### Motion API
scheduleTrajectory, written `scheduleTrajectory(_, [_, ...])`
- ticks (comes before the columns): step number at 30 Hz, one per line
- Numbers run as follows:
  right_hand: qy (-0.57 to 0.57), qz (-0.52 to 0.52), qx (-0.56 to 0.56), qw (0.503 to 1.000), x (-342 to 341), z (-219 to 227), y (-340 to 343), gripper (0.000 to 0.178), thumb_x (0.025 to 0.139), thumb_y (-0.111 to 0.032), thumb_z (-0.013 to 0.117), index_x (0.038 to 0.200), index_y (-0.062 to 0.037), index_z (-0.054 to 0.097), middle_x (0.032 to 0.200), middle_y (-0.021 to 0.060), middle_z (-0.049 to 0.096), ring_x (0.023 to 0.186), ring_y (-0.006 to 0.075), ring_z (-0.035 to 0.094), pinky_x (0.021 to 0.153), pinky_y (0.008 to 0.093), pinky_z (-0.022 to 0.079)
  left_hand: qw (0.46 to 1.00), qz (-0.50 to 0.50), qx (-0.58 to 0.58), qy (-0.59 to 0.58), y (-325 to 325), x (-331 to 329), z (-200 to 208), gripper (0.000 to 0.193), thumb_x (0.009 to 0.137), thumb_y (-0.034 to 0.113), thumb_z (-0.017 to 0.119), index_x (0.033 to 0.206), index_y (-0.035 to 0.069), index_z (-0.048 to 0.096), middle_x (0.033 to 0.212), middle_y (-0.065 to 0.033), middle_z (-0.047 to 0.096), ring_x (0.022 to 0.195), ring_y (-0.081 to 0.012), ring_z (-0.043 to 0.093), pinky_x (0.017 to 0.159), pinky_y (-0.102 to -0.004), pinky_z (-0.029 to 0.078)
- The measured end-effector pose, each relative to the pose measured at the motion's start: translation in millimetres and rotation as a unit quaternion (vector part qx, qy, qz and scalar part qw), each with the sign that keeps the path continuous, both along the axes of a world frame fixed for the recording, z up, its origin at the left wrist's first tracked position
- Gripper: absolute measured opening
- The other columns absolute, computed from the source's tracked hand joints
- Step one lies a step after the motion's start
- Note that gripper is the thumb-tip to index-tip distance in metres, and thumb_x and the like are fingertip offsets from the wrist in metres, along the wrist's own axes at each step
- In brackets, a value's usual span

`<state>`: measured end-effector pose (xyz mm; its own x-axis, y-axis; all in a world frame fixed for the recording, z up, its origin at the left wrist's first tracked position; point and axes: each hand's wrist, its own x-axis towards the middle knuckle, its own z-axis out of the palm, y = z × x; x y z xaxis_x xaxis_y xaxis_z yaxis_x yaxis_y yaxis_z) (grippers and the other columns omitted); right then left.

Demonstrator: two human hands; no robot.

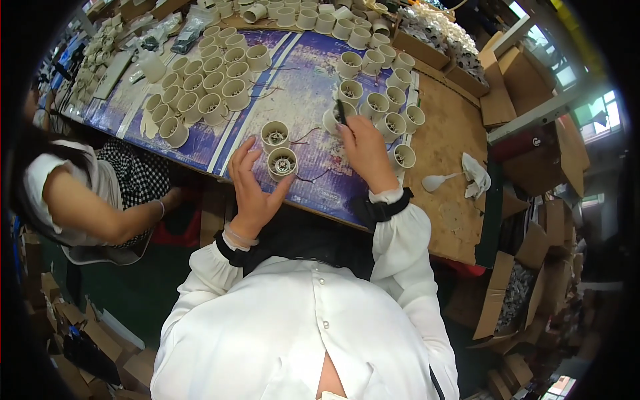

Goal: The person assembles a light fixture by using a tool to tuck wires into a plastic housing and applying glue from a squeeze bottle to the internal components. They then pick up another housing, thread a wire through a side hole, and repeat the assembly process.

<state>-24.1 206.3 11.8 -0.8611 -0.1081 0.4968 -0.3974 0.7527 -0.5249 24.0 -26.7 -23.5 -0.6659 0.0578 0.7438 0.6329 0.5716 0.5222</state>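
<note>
Two cream plastic cups with round metal-looking parts inside stand close together: a far cup [275, 136] and a near cup [282, 163]. Thin dark wires trail from them to the right. My left hand [252, 190] is open beside this pair, its fingers spread along their left side and its thumb by the front of the near cup. My right hand [367, 150] is closed on a thin dark stick-like tool [341, 111], pointing away from me over a cup [330, 120] partly hidden by the hand. The tool's exact kind cannot be made out.
Groups of similar cups [213, 81] fill the table's left and right sides. Boxes of small pale parts [440, 37] stand at the back right. A white bulb-shaped item [433, 182] and crumpled tissue [475, 175] lie on brown board. Another person [100, 193] sits at left.
</note>
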Motion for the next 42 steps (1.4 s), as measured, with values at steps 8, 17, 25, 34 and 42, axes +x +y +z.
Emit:
scheduleTrajectory(8, [-0.137, 0.057, -0.174, 0.974, 69, 62, -11, 0.015, 0.094, -0.008, 0.055, 0.096, 0.0044, 0.063, 0.087, 0.0088, 0.064, 0.078, 0.0169, 0.061, 0.072, 0.0264, 0.047, 0.986, -0.152, 0.028, -0.057, 37, -2, 47, 0.06, 0.071, 0.009, 0.075, 0.123, 0.002, 0.047, 0.124, -0.0189, 0.052, 0.113, -0.0399, 0.051, 0.097, -0.0428, 0.041])
scheduleTrajectory(17, [-0.049, 0.103, -0.308, 0.945, 101, 65, -7, 0.017, 0.099, -0.01, 0.048, 0.102, 0.0022, 0.06, 0.097, 0.0084, 0.064, 0.084, 0.0144, 0.06, 0.078, 0.028, 0.049, 0.879, -0.296, 0.27, -0.26, 52, -12, 30, 0.056, 0.082, 0.009, 0.068, 0.131, 0.002, 0.041, 0.13, -0.0147, 0.051, 0.112, -0.0256, 0.056, 0.087, -0.0339, 0.048])
scheduleTrajectory(25, [-0.097, 0.081, -0.435, 0.892, 102, 26, 1, 0.015, 0.101, -0.012, 0.046, 0.11, -0.0021, 0.054, 0.094, 0.0042, 0.059, 0.082, 0.0113, 0.056, 0.078, 0.0274, 0.049, 0.459, -0.555, 0.551, -0.422, 44, -25, 24, 0.045, 0.098, 0.026, 0.052, 0.135, 0.004, 0.04, 0.128, -0.0129, 0.053, 0.104, -0.0183, 0.056, 0.075, -0.0284, 0.049])
scheduleTrajectory(34, [-0.036, -0.039, -0.232, 0.971, 91, 22, -19, 0.035, 0.079, -0.011, 0.077, 0.106, -0.0047, 0.056, 0.091, 0.0012, 0.056, 0.081, 0.0103, 0.054, 0.071, 0.0261, 0.047, 0.409, -0.475, 0.578, -0.522, 61, -13, 42, 0.051, 0.102, 0.048, 0.033, 0.131, 0.009, 0.047, 0.123, -0.0103, 0.057, 0.099, -0.0187, 0.056, 0.082, -0.0333, 0.047])
scheduleTrajectory(42, [0.13, -0.038, -0.091, 0.987, 75, 18, -22, 0.037, 0.07, -0.012, 0.081, 0.098, -0.0061, 0.058, 0.085, 0.0064, 0.062, 0.074, 0.0223, 0.059, 0.059, 0.0294, 0.045, 0.413, -0.474, 0.579, -0.519, 62, -11, 36, 0.049, 0.102, 0.047, 0.032, 0.128, 0.01, 0.05, 0.12, -0.0077, 0.06, 0.101, -0.0173, 0.056, 0.086, -0.0337, 0.045])
